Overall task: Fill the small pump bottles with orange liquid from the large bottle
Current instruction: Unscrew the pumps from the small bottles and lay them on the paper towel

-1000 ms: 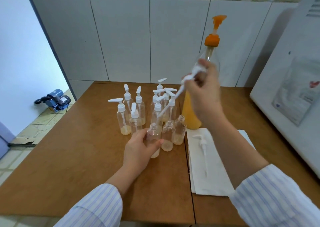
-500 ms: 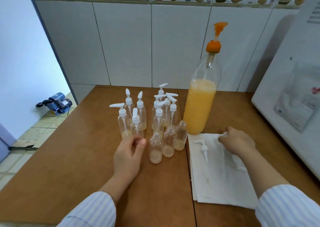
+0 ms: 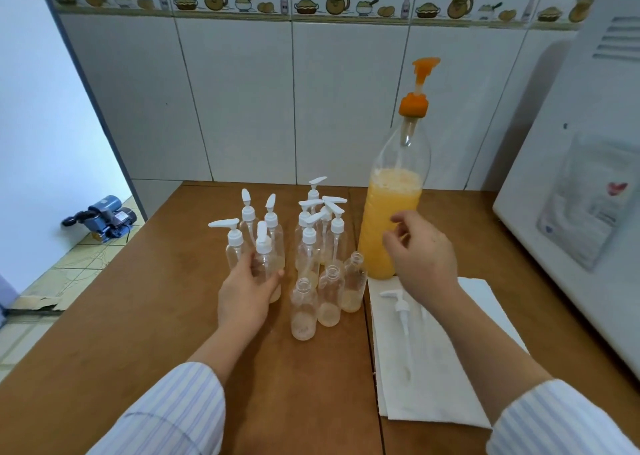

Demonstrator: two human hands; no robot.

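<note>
A brown wooden table point(image 3: 138, 316) stands against a white tiled wall point(image 3: 242, 108) that carries a border of painted jugs and bowls.

At the table's centre stands a cluster of small clear plastic pump bottles. Nine or so carry white pump tops, though they overlap and the exact count is hard to tell. Three uncapped bottles point(image 3: 329, 295) stand in front of them, touching in a diagonal row, each with a shallow layer of pale orange liquid at the bottom.

Just to the right of the cluster stands one large bottle point(image 3: 394, 212), tall, clear and rounded at the shoulder, about half full of cloudy orange liquid. It has an orange pump top point(image 3: 417, 87).

The left hand point(image 3: 247, 295) has its fingers curled around one capped bottle point(image 3: 265, 264) at the front left of the cluster. The right hand point(image 3: 422, 253) hovers in front of the large bottle's lower half, fingers loosely spread and holding nothing.

On a folded white paper towel point(image 3: 450, 385) at the right lies one loose white pump head point(image 3: 401, 310) with its long tube. Both sleeves are pale blue striped cloth.
</note>
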